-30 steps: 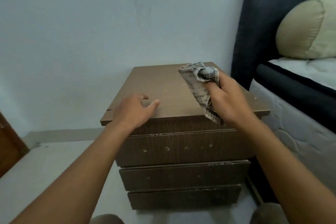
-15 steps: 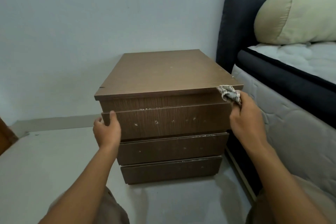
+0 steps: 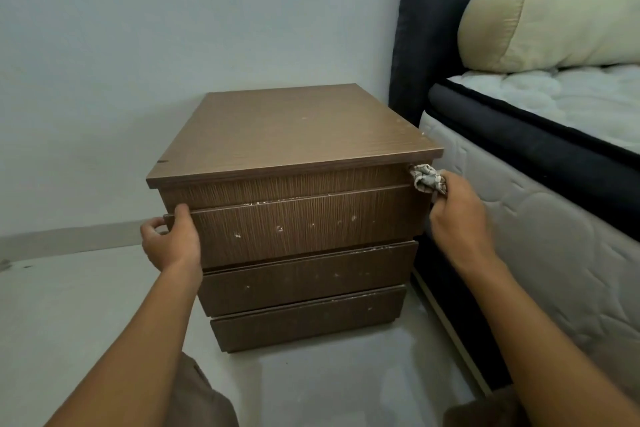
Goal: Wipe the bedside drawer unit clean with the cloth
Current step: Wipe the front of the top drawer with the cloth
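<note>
While the left hand (image 3: 171, 243) grips the top drawer's (image 3: 304, 225) left edge, the right hand (image 3: 457, 218) — fingers clenched on the cloth (image 3: 427, 178) — presses it against the drawer unit's (image 3: 294, 135) right corner.

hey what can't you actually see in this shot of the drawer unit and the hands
Head view only:
- Drawer unit: back, both sides and the drawers' insides face away or are shut in.
- Left hand: fingertips hidden behind the top drawer's edge.
- Cloth: mostly bunched inside the right hand.
- Bed: cut by the right edge.
</note>
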### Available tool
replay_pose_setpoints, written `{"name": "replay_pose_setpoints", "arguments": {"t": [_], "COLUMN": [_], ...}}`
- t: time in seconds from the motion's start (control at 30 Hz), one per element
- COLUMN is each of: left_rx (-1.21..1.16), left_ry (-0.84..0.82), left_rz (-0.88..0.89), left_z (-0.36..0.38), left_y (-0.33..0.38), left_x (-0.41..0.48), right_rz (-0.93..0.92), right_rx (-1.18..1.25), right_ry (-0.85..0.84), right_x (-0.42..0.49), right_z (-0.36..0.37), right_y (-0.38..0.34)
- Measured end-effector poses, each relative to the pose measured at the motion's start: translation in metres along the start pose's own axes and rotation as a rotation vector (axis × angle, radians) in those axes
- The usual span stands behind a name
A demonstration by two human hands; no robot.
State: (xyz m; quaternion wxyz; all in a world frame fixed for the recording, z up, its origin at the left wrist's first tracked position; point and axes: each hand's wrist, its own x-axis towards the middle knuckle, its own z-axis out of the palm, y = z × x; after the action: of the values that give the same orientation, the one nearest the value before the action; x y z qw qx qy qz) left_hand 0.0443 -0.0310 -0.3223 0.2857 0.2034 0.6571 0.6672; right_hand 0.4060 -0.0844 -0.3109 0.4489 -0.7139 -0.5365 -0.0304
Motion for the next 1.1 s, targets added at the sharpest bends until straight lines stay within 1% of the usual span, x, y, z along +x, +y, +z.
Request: {"name": "replay_pose_setpoints", "arguments": {"t": [0.17,0.27,0.37,0.5,0.6,0.73,0.87,1.1], "left_rx": [-0.009,0.012,0.059,0.119,0.155,0.215,0.346,0.337], "left_ry": [-0.009,-0.029,-0.076,-0.155,-0.238,-0.342,-0.393,-0.519], "left_rz": [0.036,0.043,0.051,0.059,0.065,0.098,0.114,0.092], "left_z": [-0.006,-0.013,-0.02,-0.033,-0.042,-0.055,-0.067,-0.082], "left_y": [-0.003,-0.002,-0.001,-0.004,-0.006,-0.007,-0.014,-0.018], "left_x": [-0.008,-0.009,-0.005,0.005,0.014,0.02,0.023,0.02], "right_rz": [0.001,-0.018,-0.066,-0.127,-0.224,-0.318,-0.369,-0.445], "right_rx": [0.004,-0.042,-0.12,-0.175,-0.203,-0.141,-0.07,0.035], "right_ry": [0.027,-0.015,-0.085,-0.086,-0.103,-0.145,-0.162,-0.206], "right_x": [0.003,0.003,0.001,-0.001,-0.004,-0.017,-0.031,-0.066], "right_z": [-0.004,-0.002,0.009,0.014,0.014,0.032,0.054,0.096], "right_y": [-0.004,-0.008,-0.012,-0.012,-0.018,-0.049,-0.087,-0.152]}}
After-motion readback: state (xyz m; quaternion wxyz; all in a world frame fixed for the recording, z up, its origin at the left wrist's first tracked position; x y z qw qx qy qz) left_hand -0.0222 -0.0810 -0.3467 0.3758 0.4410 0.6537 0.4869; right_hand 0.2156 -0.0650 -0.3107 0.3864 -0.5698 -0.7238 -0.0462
